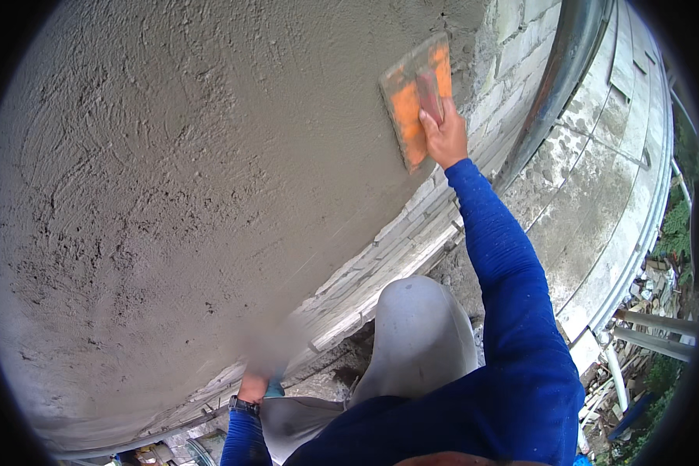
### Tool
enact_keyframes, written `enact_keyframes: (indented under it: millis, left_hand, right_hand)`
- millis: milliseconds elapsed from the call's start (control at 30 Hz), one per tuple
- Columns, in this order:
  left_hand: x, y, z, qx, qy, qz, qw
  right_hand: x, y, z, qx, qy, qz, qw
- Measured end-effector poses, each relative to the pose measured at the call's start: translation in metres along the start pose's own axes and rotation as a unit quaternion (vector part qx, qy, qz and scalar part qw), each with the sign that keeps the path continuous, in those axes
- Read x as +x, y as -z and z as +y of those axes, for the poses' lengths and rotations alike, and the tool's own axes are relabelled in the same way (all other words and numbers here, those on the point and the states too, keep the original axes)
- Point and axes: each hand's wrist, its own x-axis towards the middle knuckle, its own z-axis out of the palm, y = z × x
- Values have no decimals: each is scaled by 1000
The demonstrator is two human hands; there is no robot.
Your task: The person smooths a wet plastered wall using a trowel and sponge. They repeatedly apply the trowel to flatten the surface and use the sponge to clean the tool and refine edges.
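Observation:
My right hand is closed around the dark red handle of an orange plastering float. The float is smeared with grey mortar and its flat face lies against the wet plaster on the wall, near the plaster's right edge. Low down by the wall's base is my left hand, with a dark watch on the wrist. A blurred patch covers its fingers, so their grip cannot be made out. Something teal shows beside that hand, close to my grey-trousered leg.
Bare pale blocks show along the plaster's edge. A dark metal pipe runs up at the right, beside mortar-spattered platform boards. Beyond the platform edge, rubble and planks lie lower down among greenery. My bent knee is close to the wall.

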Motion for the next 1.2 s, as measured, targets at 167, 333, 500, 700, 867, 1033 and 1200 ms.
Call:
enact_keyframes:
  millis: [167, 333, 500, 700, 867, 1033, 1200]
  left_hand:
    - [31, -23, 56, -6, -26, -28, 999]
    - [41, -32, 93, 31, -80, -58, 995]
    - [-13, -8, 57, -145, 82, 6, 986]
    - [-55, -1, 34, -148, 104, 61, 982]
    - [-19, -21, 53, -112, 119, 22, 986]
    - [-9, -51, 91, -141, 103, -57, 983]
    - [-34, -39, 51, -122, 118, -20, 985]
  right_hand:
    - [-7, -34, -142, 39, 2, -46, 998]
    - [-115, -72, -80, 16, 57, -88, 994]
    - [-117, -47, 87, -30, -56, -43, 997]
    - [-3, 8, 62, 12, -42, 19, 999]
    - [-41, -30, -28, 14, -18, -15, 1000]
    - [-162, -76, 54, -20, 5, -55, 998]
    - [-121, -44, 109, 8, -135, -7, 991]
